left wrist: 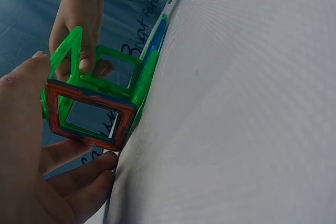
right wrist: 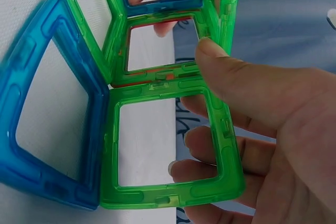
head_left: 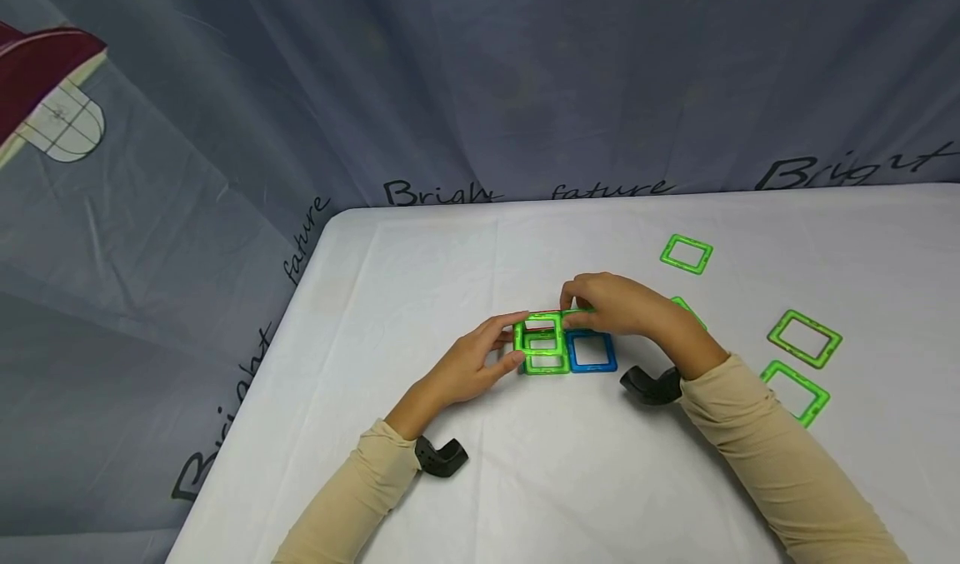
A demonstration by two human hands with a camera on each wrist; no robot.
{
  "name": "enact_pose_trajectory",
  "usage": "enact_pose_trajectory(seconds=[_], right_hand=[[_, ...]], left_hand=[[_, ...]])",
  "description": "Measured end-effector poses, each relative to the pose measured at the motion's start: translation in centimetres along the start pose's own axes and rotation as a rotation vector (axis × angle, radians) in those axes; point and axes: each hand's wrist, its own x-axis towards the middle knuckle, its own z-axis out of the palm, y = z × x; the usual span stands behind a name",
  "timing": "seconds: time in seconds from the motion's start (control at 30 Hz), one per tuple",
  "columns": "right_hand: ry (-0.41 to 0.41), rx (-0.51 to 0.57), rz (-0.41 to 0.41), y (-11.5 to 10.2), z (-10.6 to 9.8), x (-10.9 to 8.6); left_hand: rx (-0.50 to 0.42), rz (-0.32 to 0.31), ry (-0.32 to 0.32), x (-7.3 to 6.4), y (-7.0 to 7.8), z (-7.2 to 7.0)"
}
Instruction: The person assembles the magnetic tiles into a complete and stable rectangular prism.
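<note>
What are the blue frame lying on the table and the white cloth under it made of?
The blue frame looks like glossy, translucent molded plastic: highlights run along its edges, and inner contours show through its sides.
The white cloth appears to be matte woven fabric, given its faint creases and fine texture; which fiber, I can't tell.

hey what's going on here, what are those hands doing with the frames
A person's left hand is holding the left end of a boxlike structure made of plastic frames, mostly green. The right hand grips an upright green frame beside it, just behind a blue frame lying flat on the white table. Loose green frames lie off to the right, untouched.
</note>
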Motion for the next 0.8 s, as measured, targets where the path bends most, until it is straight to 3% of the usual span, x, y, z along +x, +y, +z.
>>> enact_pose_trajectory(seconds=[0.6,0.8], right_hand=[[-0.053,0.031,0.013,0.4,-0.2,-0.1],[-0.041,0.066,0.051,1.4,-0.6,-1.4]], left_hand=[[0.015,-0.001,0.020,0.1,0.2,0.0],[0.019,-0.029,0.001,-0.1,0.1,0.1]])
